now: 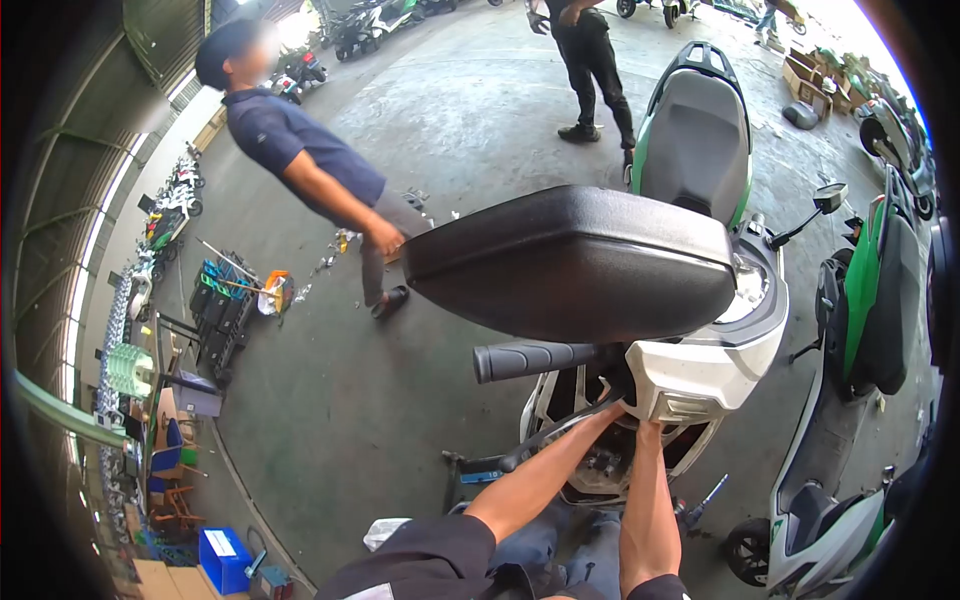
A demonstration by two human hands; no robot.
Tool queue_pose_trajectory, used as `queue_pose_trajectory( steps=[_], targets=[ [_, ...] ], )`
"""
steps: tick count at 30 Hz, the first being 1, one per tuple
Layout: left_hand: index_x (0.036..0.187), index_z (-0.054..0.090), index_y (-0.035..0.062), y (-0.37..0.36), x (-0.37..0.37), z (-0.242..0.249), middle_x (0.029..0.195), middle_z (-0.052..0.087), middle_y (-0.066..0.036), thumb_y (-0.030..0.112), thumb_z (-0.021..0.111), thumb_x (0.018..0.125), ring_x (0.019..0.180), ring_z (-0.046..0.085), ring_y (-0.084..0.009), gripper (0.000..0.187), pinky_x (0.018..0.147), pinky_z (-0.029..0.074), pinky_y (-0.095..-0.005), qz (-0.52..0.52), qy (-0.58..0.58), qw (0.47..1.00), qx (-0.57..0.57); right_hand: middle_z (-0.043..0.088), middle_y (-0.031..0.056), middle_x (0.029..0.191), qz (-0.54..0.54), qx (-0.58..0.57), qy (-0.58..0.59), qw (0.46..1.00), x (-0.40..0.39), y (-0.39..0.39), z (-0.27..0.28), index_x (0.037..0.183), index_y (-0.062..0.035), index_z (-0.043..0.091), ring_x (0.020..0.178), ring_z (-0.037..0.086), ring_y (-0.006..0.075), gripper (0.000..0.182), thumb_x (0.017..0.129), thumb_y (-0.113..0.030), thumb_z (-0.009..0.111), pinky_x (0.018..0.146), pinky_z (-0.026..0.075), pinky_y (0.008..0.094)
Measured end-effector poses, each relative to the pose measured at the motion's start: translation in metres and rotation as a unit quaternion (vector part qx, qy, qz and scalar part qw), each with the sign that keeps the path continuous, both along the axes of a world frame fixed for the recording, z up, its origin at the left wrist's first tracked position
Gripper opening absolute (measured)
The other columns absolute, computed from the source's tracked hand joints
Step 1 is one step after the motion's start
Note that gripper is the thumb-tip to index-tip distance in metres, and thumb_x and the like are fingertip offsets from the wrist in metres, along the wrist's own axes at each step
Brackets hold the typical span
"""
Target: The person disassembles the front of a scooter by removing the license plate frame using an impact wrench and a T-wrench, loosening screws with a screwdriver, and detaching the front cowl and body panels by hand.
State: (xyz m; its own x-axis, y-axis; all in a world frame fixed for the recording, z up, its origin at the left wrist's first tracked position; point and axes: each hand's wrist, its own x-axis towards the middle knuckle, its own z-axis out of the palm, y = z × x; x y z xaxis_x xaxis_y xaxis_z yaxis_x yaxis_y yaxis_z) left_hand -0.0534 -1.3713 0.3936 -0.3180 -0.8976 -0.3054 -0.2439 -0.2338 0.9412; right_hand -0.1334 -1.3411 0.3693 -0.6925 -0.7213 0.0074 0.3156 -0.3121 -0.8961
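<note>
Both my arms reach forward into the front of a white scooter, under its handlebar cover. My left hand is mostly hidden behind the cover and a black lever; its fingers cannot be made out. Beside it, my right hand disappears under the white cover, with only the wrist area showing. A large black mirror stands close to the camera above the handlebar. The black rubber grip points left. Below the cover, dark inner parts of the scooter are exposed between my forearms.
A person in dark blue stands at the left, and another in black at the top. A green-and-grey scooter stands ahead, more scooters at the right. A blue bin and cardboard lie at the lower left.
</note>
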Motion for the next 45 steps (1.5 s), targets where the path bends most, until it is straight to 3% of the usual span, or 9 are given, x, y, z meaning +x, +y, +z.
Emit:
queue_pose_trajectory(
  steps=[4,8,11,14,20,23,32,37,45],
  targets=[
    [0.136,0.051,0.0029,0.038,0.040,0.040,0.126,0.059,-0.009,0.024,0.065,0.094,0.114,0.057,-0.0201,0.048,0.098,0.046,-0.0341,-0.120,-0.034,0.988,0.092,0.055,0.0100,0.129,0.002,-0.003,-0.001,1.000,-0.001,0.005,0.002,0.132,-0.0024,0.051,0.115,0.054,0.0211,0.045,0.096,-0.028,0.061,0.099,0.046,0.0360],
    [0.146,0.037,0.0035,0.080,0.075,0.169,0.129,0.057,-0.012,0.024,0.073,0.089,0.111,0.059,-0.0199,0.071,0.098,0.046,-0.0339,-0.090,0.264,0.955,0.105,0.055,0.0105,0.129,-0.001,-0.005,-0.008,1.000,0.000,-0.008,0.010,0.133,-0.0022,0.051,0.116,0.054,0.0215,0.046,0.096,-0.028,0.061,0.099,0.046,0.0363],
    [0.155,0.013,0.0084,0.092,0.084,0.200,0.137,0.049,-0.010,0.032,0.083,0.080,0.120,0.053,-0.0227,0.105,0.098,0.049,-0.0385,-0.028,0.381,0.924,-0.008,0.054,0.0108,0.130,0.003,-0.010,-0.015,1.000,0.005,-0.022,0.017,0.133,-0.0020,0.050,0.117,0.054,0.0219,0.046,0.096,-0.028,0.061,0.100,0.046,0.0366],
    [0.155,0.009,0.0083,0.083,0.063,0.219,0.142,0.042,-0.010,0.038,0.080,0.082,0.131,0.044,-0.0214,0.106,0.101,0.044,-0.0355,0.016,0.392,0.916,-0.087,0.054,0.0112,0.131,0.002,-0.010,-0.024,1.000,0.013,-0.029,0.023,0.134,-0.0018,0.050,0.117,0.053,0.0222,0.047,0.096,-0.028,0.061,0.100,0.046,0.0369],
    [0.153,0.017,0.0134,0.079,0.047,0.199,0.138,0.039,-0.007,0.029,0.064,0.096,0.123,0.048,-0.0196,0.075,0.096,0.053,-0.0438,0.127,0.336,0.932,-0.050,0.053,0.0119,0.132,0.002,-0.013,-0.031,0.999,0.018,-0.029,0.029,0.135,-0.0015,0.049,0.118,0.053,0.0229,0.048,0.096,-0.027,0.060,0.101,0.045,0.0375],
    [0.132,0.046,0.0149,0.069,0.032,0.233,0.104,0.051,0.004,0.034,0.050,0.103,0.095,0.056,-0.0067,0.035,0.078,0.061,-0.0367,0.251,0.326,0.911,-0.013,0.053,0.0123,0.133,0.004,-0.014,-0.030,0.999,0.016,-0.023,0.027,0.135,-0.0014,0.048,0.119,0.053,0.0233,0.048,0.096,-0.027,0.060,0.101,0.045,0.0378],
    [0.118,0.056,0.0105,0.042,0.058,0.219,0.095,0.064,0.000,0.030,0.050,0.103,0.086,0.067,-0.0155,0.025,0.077,0.061,-0.0401,0.335,0.318,0.884,0.071,0.052,0.0133,0.135,0.002,-0.012,-0.028,1.000,0.018,-0.012,0.008,0.137,-0.0009,0.047,0.121,0.053,0.0243,0.049,0.096,-0.026,0.060,0.103,0.044,0.0386],
    [0.120,0.057,0.0098,0.029,0.061,0.246,0.099,0.068,-0.005,0.030,0.049,0.103,0.081,0.071,-0.0202,0.027,0.062,0.063,-0.0373,0.241,0.372,0.896,0.007,0.052,0.0139,0.136,0.000,-0.014,-0.024,1.000,0.017,-0.014,0.016,0.137,-0.0006,0.046,0.122,0.052,0.0249,0.050,0.096,-0.026,0.060,0.103,0.044,0.0391],
    [0.117,0.056,0.0109,0.041,0.065,0.236,0.102,0.063,-0.002,0.029,0.050,0.103,0.082,0.070,-0.0171,0.024,0.065,0.062,-0.0365,0.220,0.376,0.900,0.026,0.051,0.0149,0.137,0.008,-0.017,-0.022,1.000,0.018,-0.020,0.017,0.139,-0.0002,0.045,0.123,0.052,0.0258,0.052,0.096,-0.026,0.060,0.105,0.043,0.0398]
  ],
)
